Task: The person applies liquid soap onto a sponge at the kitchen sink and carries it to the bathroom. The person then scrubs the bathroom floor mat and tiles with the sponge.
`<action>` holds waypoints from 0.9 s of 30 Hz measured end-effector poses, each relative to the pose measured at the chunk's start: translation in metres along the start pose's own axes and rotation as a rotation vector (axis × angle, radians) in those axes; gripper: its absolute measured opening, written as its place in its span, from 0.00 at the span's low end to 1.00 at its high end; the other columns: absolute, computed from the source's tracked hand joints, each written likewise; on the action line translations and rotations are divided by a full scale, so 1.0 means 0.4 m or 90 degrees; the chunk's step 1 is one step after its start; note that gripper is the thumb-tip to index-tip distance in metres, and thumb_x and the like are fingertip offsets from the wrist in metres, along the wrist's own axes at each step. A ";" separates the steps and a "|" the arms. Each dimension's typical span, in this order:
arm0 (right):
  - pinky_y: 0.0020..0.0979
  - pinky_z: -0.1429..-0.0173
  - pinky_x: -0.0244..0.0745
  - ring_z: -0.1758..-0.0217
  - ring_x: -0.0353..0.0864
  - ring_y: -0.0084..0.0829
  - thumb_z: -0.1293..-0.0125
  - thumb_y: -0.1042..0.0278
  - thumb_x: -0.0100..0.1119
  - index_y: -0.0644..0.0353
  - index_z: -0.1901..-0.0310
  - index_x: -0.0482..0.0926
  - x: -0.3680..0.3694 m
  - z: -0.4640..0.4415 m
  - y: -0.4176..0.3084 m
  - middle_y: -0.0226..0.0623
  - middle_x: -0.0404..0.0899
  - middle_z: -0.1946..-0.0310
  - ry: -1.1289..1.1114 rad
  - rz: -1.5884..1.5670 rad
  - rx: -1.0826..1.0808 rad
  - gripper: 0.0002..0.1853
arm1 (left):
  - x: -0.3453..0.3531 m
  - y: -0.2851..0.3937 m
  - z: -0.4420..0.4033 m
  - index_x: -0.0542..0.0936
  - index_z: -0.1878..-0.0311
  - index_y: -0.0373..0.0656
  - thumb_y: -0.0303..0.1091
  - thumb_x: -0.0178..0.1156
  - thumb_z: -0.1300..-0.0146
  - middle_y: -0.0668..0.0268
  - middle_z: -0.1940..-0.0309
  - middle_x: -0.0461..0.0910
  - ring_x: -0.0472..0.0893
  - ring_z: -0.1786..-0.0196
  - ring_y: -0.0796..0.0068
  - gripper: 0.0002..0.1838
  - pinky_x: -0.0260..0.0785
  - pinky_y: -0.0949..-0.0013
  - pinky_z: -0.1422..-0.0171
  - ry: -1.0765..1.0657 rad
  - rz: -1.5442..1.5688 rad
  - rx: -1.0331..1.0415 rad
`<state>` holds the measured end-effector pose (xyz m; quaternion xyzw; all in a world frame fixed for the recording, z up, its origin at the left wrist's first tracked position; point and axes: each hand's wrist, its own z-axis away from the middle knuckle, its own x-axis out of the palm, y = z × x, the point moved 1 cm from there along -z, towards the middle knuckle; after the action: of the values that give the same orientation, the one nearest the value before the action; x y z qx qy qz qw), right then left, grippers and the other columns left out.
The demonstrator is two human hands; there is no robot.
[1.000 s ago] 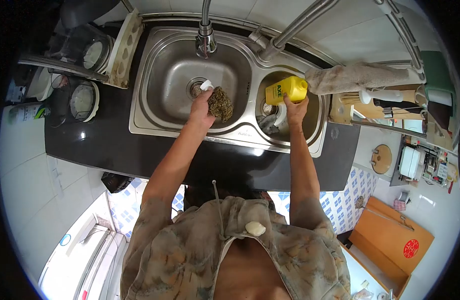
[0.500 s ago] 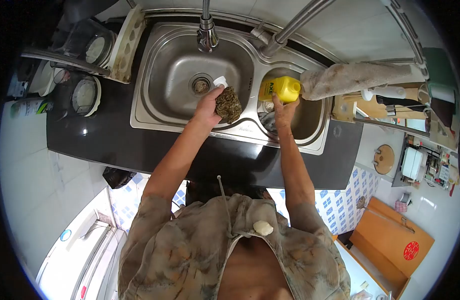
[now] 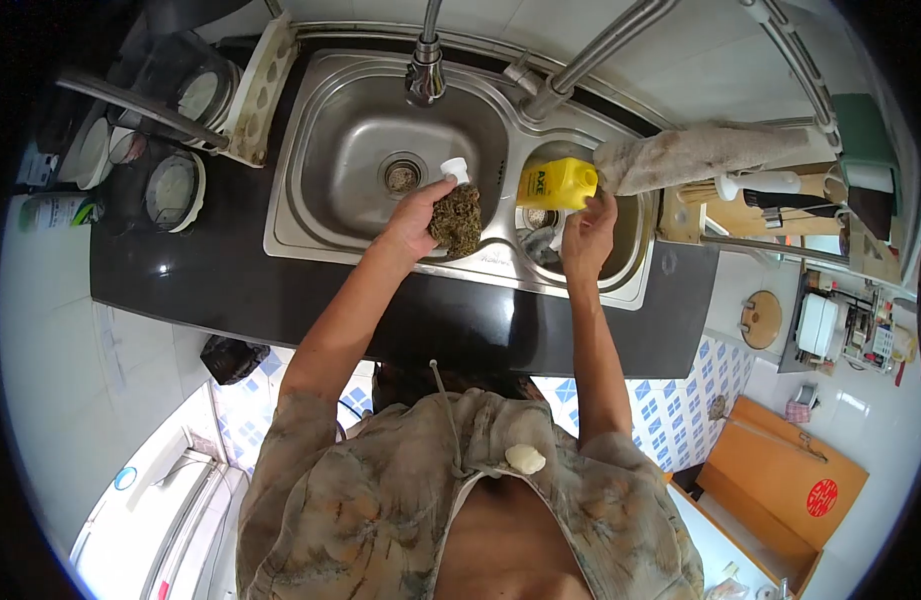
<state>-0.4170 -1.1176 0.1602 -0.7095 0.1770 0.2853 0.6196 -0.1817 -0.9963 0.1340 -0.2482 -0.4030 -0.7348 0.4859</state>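
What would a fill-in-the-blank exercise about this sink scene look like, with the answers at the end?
1. The left hand holds a brown scrubber and a small ____ cap.
2. The right hand holds a bottle whose colour is ____.
3. The big letters on that bottle read ____.
4. The faucet hangs over the ____-hand basin.

Missing words: white; yellow; AXE; left.

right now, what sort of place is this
Most likely a home kitchen: there is a two-bowl metal sink with a faucet above it, plus a yellow AXE bottle at the smaller bowl.
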 end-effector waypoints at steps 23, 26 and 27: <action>0.34 0.59 0.79 0.62 0.85 0.28 0.39 0.59 0.72 0.59 0.51 0.78 0.069 -0.089 -0.138 0.34 0.84 0.62 -0.178 -0.209 -0.008 0.19 | -0.011 0.051 0.031 0.81 0.45 0.39 0.38 0.58 0.30 0.60 0.54 0.85 0.84 0.56 0.69 0.16 0.78 0.67 0.50 -0.047 -0.073 -0.046; 0.39 0.59 0.80 0.64 0.86 0.39 0.44 0.57 0.74 0.58 0.49 0.74 -0.059 -0.125 -0.153 0.43 0.84 0.67 -0.064 0.214 -0.148 0.25 | -0.026 0.060 0.041 0.81 0.45 0.40 0.38 0.58 0.30 0.60 0.54 0.85 0.84 0.55 0.69 0.16 0.78 0.67 0.49 -0.010 -0.066 -0.041; 0.41 0.59 0.80 0.64 0.86 0.43 0.45 0.57 0.75 0.57 0.49 0.74 -0.093 -0.129 -0.164 0.45 0.85 0.67 -0.033 0.299 -0.156 0.26 | -0.028 0.062 0.043 0.82 0.46 0.40 0.38 0.58 0.30 0.60 0.54 0.85 0.84 0.55 0.69 0.16 0.78 0.67 0.49 0.005 -0.068 -0.042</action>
<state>-0.3966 -1.1610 0.2379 -0.7110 0.2853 0.4584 0.4505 -0.1548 -0.9811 0.1438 -0.2395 -0.3893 -0.7735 0.4391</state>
